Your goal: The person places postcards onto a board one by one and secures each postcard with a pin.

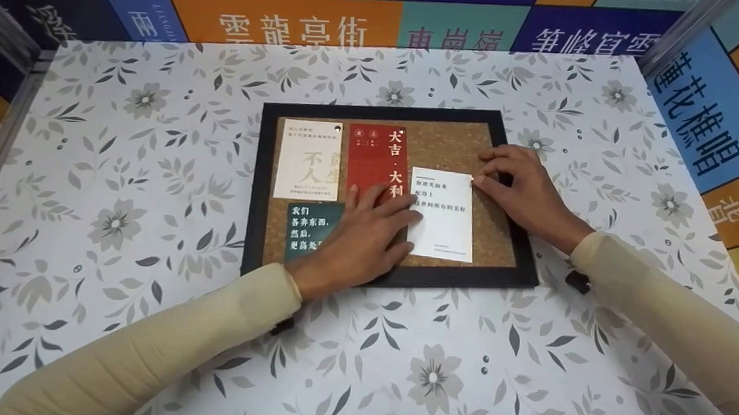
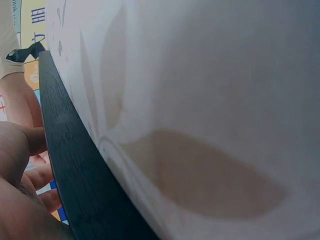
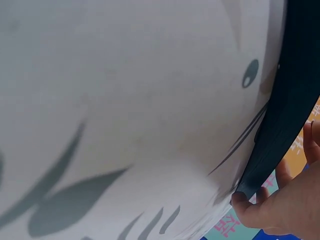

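Observation:
A cork board [image 1: 447,142] in a black frame [image 1: 375,111] lies on the table. On its right half is a white card [image 1: 442,231] printed with dark characters. My right hand [image 1: 524,188] pinches this card's upper right corner with its thumb and a fingertip; what lies between them is too small to make out. My left hand [image 1: 368,236] rests spread on the board, fingertips on the card's left edge. It partly covers a red card [image 1: 372,159] and a dark green card [image 1: 307,229]. A cream card [image 1: 309,149] is at upper left.
White cloth [image 1: 138,219] with grey leaves and flowers covers the table. Coloured panels [image 1: 291,26] with large characters stand behind it and at both sides. The frame's black edge [image 2: 75,145] runs close by the left hand, and also by the right hand [image 3: 280,210].

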